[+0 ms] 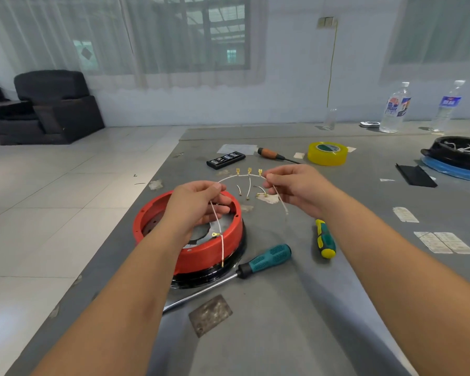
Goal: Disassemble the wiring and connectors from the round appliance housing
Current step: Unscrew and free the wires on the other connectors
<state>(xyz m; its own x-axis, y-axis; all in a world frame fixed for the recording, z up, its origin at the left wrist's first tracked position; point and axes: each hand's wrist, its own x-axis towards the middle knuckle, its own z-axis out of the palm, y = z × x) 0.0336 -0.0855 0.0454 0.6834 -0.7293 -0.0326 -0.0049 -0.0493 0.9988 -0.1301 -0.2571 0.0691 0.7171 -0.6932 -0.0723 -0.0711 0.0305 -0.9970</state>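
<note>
Both forearms reach in from the bottom edge, and each hand pinches one white wire harness (pixel 242 176) that arches between them above the grey table (pixel 296 308). Closed round its end of the wire, the left hand (pixel 194 204) hovers over the red round housing (pixel 201 253); from its fingers a strand hangs down across the housing's front wall, carrying a brass ring terminal (pixel 215 234) and a small brass tip lower down. Thumb and fingers of the right hand (pixel 296 189) grip the other end, with a loose tail drooping below it. Three brass spade connectors (pixel 249 170) stand up along the arch, and short branch wires dangle from it.

On a black base, the housing sits on the table near its left edge. Just beside it lies a teal-handled screwdriver (pixel 269 257), its shaft running toward the camera, and a green-and-yellow screwdriver (pixel 325 238) rests under the right wrist. Farther back are a black bit case (pixel 225 159), an orange-handled screwdriver (pixel 272 154) and a yellow tape roll (pixel 327 153).
</note>
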